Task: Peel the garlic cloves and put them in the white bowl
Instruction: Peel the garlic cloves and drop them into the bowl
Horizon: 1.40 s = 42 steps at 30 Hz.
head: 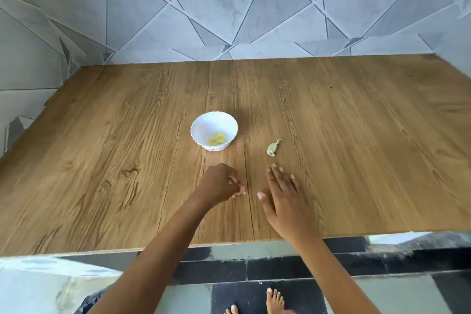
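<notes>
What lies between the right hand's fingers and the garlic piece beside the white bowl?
Nothing: the head view shows only bare wooden table between the right hand and the garlic piece.

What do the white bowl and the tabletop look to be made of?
The white bowl looks like melamine or glazed ceramic: smooth, glossy, with a scalloped rim and a small printed pattern near the base. The tabletop looks like wood-grain laminate or veneer: matte, with knots, plank lines and a thin pale front edge.
</notes>
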{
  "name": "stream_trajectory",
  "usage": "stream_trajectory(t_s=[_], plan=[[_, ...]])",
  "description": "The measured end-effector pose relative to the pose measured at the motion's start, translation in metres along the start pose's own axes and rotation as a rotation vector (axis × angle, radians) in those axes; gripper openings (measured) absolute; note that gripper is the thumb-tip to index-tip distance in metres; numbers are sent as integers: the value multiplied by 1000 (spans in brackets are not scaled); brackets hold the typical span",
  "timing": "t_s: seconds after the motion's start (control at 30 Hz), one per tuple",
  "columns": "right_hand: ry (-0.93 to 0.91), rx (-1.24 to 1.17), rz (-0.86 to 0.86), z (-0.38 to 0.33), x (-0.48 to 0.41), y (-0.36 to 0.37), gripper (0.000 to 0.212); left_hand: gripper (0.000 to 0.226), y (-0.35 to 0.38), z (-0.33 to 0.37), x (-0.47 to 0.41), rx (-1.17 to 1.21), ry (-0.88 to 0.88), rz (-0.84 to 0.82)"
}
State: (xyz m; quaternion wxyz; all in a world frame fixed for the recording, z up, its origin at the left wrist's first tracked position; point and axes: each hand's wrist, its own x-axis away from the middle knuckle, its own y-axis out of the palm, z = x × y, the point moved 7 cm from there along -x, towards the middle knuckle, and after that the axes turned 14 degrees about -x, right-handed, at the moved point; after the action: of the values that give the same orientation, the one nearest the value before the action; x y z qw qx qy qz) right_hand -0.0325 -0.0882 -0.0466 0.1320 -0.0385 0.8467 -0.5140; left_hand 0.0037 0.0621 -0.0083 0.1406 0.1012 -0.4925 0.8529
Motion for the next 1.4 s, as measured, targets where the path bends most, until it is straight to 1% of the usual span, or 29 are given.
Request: stream_trajectory(t_s=[0.1,0.2,0.33,0.4,0.43,0.47,0.53,0.6,0.63,0.7,0.73,0.83,0.9,0.93,1.0,1.07,1.1,1.17,1.23,1.27,1.33,1.4], plan=[[15,-24,6,1,0,0,73,9,-1,6,-1,-84,3,36],[14,-7,30,0,0,-1,68,2,0,10,0,-136,14,68],[18,-23,27,0,0,-1,65,5,2,12,3,-179,9,107],[-4,-30,47,-1,0,-4,65,3,3,8,5,-105,16,88],[-19,-63,54,-3,0,-5,65,2,3,2,6,19,10,51],[-32,-140,53,-4,0,-7,64,3,5,-4,10,192,-16,6],[-48,-403,64,-4,1,-15,53,5,6,-13,18,516,-73,-38],[-34,-707,38,-7,1,-24,37,6,8,-14,24,707,-85,-53],[-7,-838,-14,-11,0,-25,33,8,10,-11,26,771,-80,-58],[98,-1064,-128,-19,-3,-22,27,9,12,-6,29,826,-65,-49],[153,-1145,-142,-22,-5,-21,24,9,13,-5,29,820,-58,-34],[237,-1263,-78,-22,-10,-21,17,6,10,-1,30,722,-46,51],[224,-1259,-66,-21,-12,-19,9,6,5,-2,33,585,-54,173],[200,-1209,-57,-21,-13,-19,9,5,2,-1,34,497,-48,242],[83,-987,-4,-23,-15,-21,9,6,-2,2,38,334,-18,344],[-75,-762,89,-28,-15,-26,9,8,0,3,40,281,-23,361],[-164,-661,144,-31,-14,-30,9,9,3,2,39,342,-50,325],[-327,-497,213,-40,-9,-37,13,11,14,-2,38,567,-115,199],[-431,-400,247,-46,-6,-43,14,12,24,-2,40,770,-167,76],[-467,-358,258,-47,-6,-45,19,13,28,-2,40,856,-192,30],[-498,-312,234,-49,-8,-45,23,15,33,-3,43,976,-243,-31],[-432,-412,120,-45,-14,-41,17,14,33,-5,42,992,-247,-26]])
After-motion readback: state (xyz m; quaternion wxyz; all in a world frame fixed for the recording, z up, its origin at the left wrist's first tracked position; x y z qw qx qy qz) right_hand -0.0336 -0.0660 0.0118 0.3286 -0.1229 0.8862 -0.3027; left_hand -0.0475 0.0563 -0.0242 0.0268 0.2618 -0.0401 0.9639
